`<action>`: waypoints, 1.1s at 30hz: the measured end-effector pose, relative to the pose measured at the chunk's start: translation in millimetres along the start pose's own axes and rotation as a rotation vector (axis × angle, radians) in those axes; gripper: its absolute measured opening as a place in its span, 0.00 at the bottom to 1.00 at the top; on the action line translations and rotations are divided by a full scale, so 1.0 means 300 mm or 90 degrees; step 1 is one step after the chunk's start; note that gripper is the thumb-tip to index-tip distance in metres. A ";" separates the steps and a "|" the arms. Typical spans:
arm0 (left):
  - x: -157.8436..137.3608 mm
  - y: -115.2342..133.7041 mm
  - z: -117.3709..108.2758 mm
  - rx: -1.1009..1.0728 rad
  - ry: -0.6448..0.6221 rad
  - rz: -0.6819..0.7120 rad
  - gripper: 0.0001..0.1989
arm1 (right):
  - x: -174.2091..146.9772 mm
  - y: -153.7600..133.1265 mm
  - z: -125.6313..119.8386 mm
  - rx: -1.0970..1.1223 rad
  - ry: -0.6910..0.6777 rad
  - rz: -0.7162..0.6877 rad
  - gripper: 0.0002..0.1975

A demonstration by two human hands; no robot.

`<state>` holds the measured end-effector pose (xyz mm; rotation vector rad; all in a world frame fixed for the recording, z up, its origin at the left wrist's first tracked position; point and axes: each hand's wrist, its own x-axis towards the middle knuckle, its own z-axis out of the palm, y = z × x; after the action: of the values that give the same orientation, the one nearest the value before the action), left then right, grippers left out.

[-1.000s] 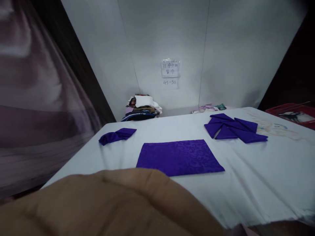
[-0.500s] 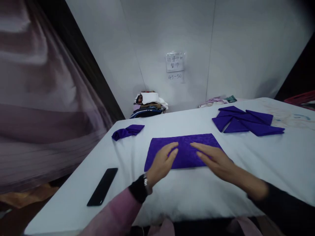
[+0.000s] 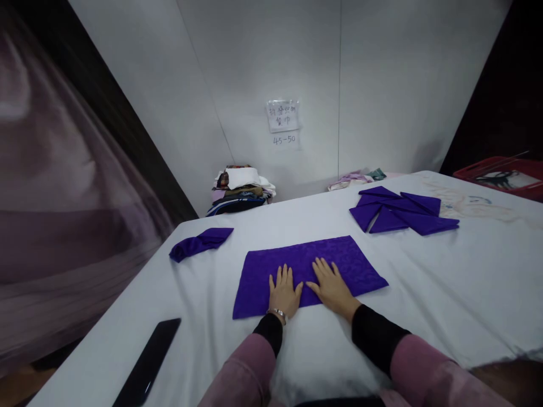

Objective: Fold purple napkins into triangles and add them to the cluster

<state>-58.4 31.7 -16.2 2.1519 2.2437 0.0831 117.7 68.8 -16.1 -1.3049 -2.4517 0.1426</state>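
The purple cloth (image 3: 302, 261) lies between the near and far edges of the counter (image 3: 424, 294), longest from left to right; the left hand (image 3: 284, 295) and right hand (image 3: 332, 287) both rest on its near half; fingers straight, gripping nothing.

Pale panelled wall (image 3: 382, 85) is rising behind a white-covered table (image 3: 445, 282); handwritten sign (image 3: 283, 116) is hanging on the panels. Left: pinkish curtain (image 3: 63, 192) is draping beside a slanting dark band (image 3: 114, 96). Dim, greyish light is falling throughout.
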 end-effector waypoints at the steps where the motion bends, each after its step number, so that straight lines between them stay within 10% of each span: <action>1: -0.001 0.001 0.000 0.001 0.000 -0.001 0.31 | -0.014 0.051 0.000 -0.021 -0.009 0.024 0.35; 12: -0.002 -0.007 0.005 -0.014 0.007 -0.005 0.31 | -0.195 0.499 -0.069 -0.192 0.007 0.136 0.37; 18: 0.006 -0.003 -0.028 -0.083 -0.062 -0.032 0.32 | -0.055 0.320 -0.108 -0.141 0.042 0.104 0.37; 25: 0.170 -0.039 -0.114 -0.070 -0.038 -0.029 0.28 | 0.278 -0.039 0.030 0.014 -0.116 -0.033 0.35; 33: 0.270 -0.162 -0.020 -0.026 -0.019 -0.059 0.32 | 0.319 0.091 0.101 0.008 -0.135 -0.008 0.39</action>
<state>-110.8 110.5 -11.9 2.0127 2.3000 0.0941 79.6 165.0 -25.8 -1.3292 -2.6292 0.3080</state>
